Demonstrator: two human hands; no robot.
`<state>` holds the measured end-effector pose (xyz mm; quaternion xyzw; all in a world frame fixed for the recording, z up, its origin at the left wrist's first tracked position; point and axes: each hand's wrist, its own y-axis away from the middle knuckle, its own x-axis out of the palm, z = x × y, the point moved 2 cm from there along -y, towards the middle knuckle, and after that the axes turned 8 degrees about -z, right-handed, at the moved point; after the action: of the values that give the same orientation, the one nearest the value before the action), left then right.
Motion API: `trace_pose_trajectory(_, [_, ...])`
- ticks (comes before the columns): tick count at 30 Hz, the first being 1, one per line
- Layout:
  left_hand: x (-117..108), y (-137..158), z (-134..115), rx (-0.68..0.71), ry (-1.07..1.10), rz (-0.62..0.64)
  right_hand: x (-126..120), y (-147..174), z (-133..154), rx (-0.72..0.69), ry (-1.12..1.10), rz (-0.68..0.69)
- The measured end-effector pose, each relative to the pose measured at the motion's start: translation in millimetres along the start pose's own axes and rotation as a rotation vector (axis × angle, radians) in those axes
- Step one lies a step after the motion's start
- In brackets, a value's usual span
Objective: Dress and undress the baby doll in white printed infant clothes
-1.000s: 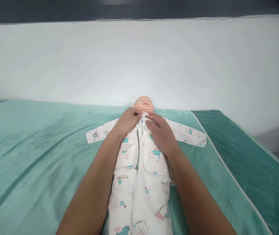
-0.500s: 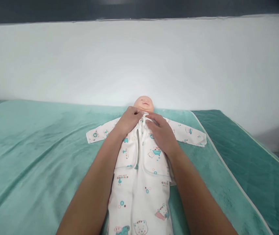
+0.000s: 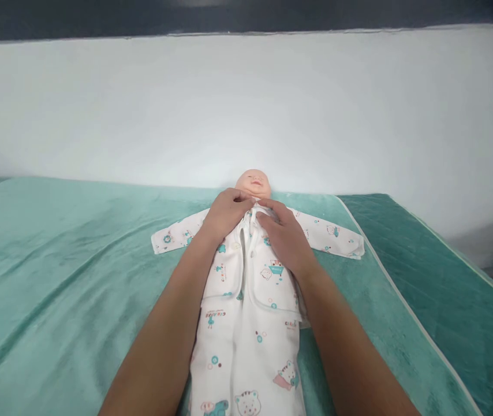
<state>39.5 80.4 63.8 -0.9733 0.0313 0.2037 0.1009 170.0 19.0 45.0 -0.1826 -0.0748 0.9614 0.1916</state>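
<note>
On my feed the doll point(image 3: 253, 180) lies face up on the teal blanket point(image 3: 77, 248), its printed jacket point(image 3: 223, 283) split down the front. My 2 hands meet at the collar, just under the chin: the left hand point(image 3: 226, 212) has thumb and forefinger drawn close together, the right hand point(image 3: 287, 234) has them bent with a gap between. The fingertips are small and partly hide the cloth, so I can't tell whether either pinches it. I'd judge it best to use fingertips only, level the 2 front edges, and avoid pressing on the neck.
</note>
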Motion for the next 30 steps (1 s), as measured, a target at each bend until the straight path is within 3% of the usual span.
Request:
trace_pose_trajectory(16, [2, -5, 10, 0.022, 0.169, 0.016, 3, -5, -9, -0.177, 0.121, 0.031])
trace_pose_trajectory(22, [1, -4, 8, 0.014, 0.132, -0.031, -1, -3, -6, -0.127, 0.046, 0.076])
trace_pose_trajectory(27, [-1, -2, 8, 0.012, 0.196, -0.113, -10, -7, -8, -0.055, -0.211, -0.037])
trace_pose_trajectory(30, [-5, 4, 6, 0.016, 0.216, -0.189, -20, -5, -2, -0.020, -0.210, -0.117])
